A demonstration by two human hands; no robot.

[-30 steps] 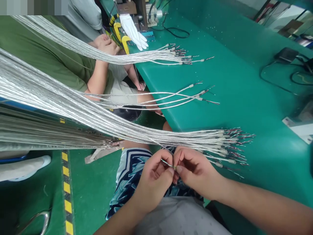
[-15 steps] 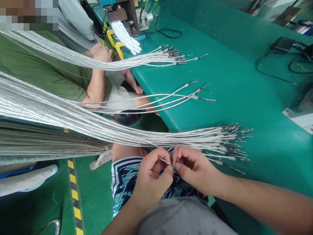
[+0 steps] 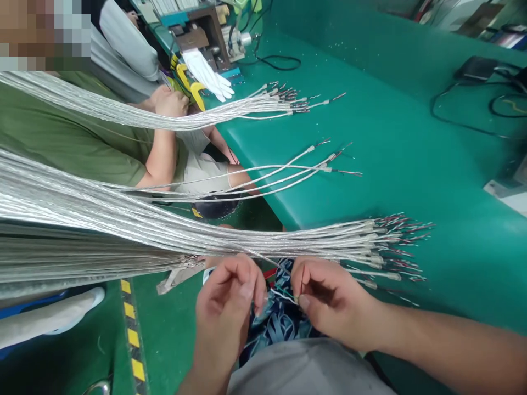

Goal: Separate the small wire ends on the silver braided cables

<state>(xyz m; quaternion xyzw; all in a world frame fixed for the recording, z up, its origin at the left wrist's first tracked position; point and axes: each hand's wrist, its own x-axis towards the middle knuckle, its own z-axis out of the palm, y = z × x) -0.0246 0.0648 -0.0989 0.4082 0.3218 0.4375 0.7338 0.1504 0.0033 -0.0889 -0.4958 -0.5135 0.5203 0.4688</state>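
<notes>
My right hand (image 3: 335, 302) pinches the stripped end of a cable between thumb and fingers. White and green wires (image 3: 283, 294) stick out leftward from that grip, and a thin dark red wire (image 3: 303, 274) stands up against the fingers. To the left, my left hand (image 3: 230, 299) is loosely curled with its fingertips just beside the free wire tips; nothing shows in its fingers. Behind both hands lies a thick bundle of silvery cables (image 3: 247, 236), their split coloured ends (image 3: 401, 241) resting on the green table (image 3: 411, 164).
Three loose cables (image 3: 284, 178) and another bundle (image 3: 197, 120) reach over the table edge. A co-worker's hands (image 3: 171, 101) are at the upper left. White gloves (image 3: 208, 74) lie by a machine (image 3: 206, 35). A black adapter (image 3: 475, 69) with cords sits at the right.
My left hand has let go of the wires and shifted left, leaving the white and green wires spread. My right hand keeps its pinch. The view has tilted slightly.
</notes>
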